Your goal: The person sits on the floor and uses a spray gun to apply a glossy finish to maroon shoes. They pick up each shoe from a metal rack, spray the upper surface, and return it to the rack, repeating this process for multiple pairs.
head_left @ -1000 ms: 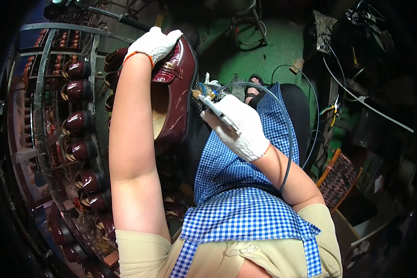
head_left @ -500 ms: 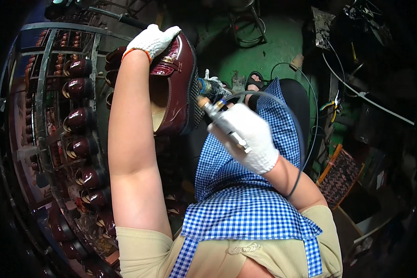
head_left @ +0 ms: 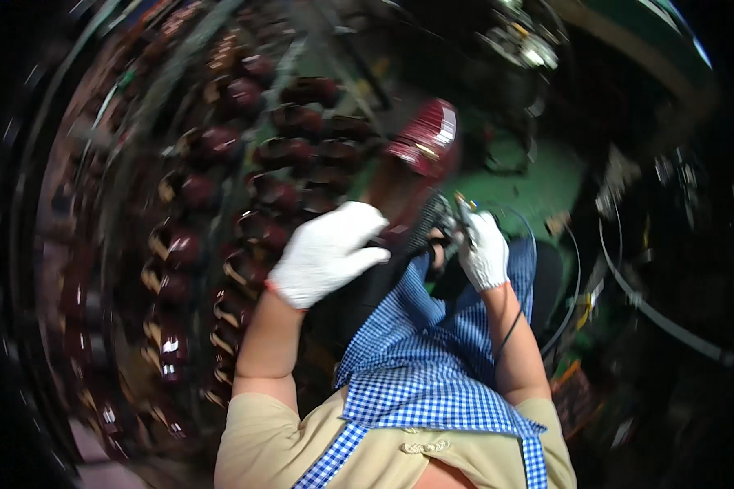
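A glossy burgundy loafer (head_left: 432, 134) with a metal trim across its front stands tilted in the middle, toe away from me. My left hand (head_left: 326, 254), in a white knitted glove, is by the shoe's heel end. Its thumb and fingers are apart; motion blur hides whether they touch the shoe. On the shoe's right, my right hand (head_left: 486, 254), also gloved, is wrapped round a small metal spray gun (head_left: 465, 213) with a brass-coloured tip. A thin hose runs from the gun. What supports the shoe underneath is hard to make out.
Racks with several rows of burgundy shoes (head_left: 175, 285) fill the left side. A grey hose (head_left: 669, 314) hangs at the right. Blurred metal equipment (head_left: 522, 45) stands at the far side, above green floor (head_left: 559, 175). A blue checked apron (head_left: 432, 391) covers my lap.
My left hand has come from the shoe's toe back to its heel end. The view has shifted toward the racks. The right hand still holds the spray gun, now farther from me.
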Motion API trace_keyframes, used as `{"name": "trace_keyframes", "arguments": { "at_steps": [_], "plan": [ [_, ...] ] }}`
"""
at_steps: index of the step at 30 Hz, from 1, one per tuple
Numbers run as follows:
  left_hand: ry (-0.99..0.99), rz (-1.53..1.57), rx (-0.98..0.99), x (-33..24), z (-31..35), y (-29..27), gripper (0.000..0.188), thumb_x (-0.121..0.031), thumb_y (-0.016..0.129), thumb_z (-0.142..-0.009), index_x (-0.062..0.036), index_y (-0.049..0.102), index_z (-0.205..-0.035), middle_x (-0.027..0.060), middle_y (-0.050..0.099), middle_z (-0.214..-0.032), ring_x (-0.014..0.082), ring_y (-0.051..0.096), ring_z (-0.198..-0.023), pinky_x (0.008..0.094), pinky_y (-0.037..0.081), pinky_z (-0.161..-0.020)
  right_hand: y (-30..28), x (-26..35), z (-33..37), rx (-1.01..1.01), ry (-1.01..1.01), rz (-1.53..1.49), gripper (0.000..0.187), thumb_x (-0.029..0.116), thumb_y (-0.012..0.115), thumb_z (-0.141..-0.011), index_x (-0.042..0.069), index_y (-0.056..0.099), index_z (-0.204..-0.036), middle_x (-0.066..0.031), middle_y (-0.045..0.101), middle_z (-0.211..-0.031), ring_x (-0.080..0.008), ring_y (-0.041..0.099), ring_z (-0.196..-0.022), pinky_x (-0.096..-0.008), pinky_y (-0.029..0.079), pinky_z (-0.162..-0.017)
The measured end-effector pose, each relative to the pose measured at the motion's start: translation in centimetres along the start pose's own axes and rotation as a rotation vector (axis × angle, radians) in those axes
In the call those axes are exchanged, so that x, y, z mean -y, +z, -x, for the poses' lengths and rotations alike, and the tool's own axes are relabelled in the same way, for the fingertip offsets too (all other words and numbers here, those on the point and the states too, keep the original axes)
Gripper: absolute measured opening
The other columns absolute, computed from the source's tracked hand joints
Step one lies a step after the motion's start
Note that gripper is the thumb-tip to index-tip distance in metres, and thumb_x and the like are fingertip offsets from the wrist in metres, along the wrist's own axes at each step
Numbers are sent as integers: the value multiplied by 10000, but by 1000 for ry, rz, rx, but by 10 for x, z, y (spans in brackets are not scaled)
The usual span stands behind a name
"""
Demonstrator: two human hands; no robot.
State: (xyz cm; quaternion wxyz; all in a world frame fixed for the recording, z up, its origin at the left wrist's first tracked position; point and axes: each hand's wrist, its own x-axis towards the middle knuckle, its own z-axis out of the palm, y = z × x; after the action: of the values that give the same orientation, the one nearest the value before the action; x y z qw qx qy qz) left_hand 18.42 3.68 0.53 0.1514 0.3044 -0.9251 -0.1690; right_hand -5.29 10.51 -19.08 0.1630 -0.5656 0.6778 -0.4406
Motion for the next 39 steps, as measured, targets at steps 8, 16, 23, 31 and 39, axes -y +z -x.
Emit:
{"name": "trace_keyframes", "arguments": {
  "at_steps": [8, 16, 23, 31, 39],
  "plan": [
    [76, 60, -156, 24, 47, 10, 291, -346, 747, -924, -60, 735, -981, 125, 657, -930, 335, 688, -905, 430, 549, -787, 46, -59, -6, 134, 14, -345, 145, 148, 643, -1029, 10, 687, -1042, -72, 584, -860, -200, 587, -752, -352, 484, -685],
    [-90, -6, -519, -72, 249, -74, 365, -310, 882, -817, -37, 676, -944, 89, 606, -893, 335, 627, -814, 446, 534, -739, 50, -56, -56, -36, 192, -365, 677, 403, 583, -1113, 26, 387, -1641, -198, 589, -1480, -294, 602, -1265, -403, 492, -1065],
    [-581, -520, -731, -227, 387, -85, 550, -317, 976, -605, -42, 690, -987, 97, 653, -913, 317, 670, -838, 466, 549, -810, 48, -14, -67, -6, 131, -260, 694, 292, 573, -1120, -72, 304, -1647, -248, 360, -1698, -308, 410, -1528, -405, 298, -1270],
    [-1185, -593, -827, -213, 400, -108, 232, -45, 805, -756, 23, 635, -899, 130, 555, -862, 315, 564, -783, 393, 457, -677, 53, -12, -73, -10, 23, -151, 686, 297, 572, -1115, -78, 328, -1635, -259, 445, -1639, -335, 474, -1467, -413, 342, -1235],
    [-1037, -550, -733, -179, 414, -110, 259, -105, 853, -749, -6, 651, -877, 127, 570, -844, 338, 584, -790, 437, 487, -706, 48, -12, -71, 21, 135, -175, 641, 297, 596, -1107, -37, 394, -1616, -245, 525, -1546, -338, 535, -1371, -419, 381, -1180]
  ]
}}
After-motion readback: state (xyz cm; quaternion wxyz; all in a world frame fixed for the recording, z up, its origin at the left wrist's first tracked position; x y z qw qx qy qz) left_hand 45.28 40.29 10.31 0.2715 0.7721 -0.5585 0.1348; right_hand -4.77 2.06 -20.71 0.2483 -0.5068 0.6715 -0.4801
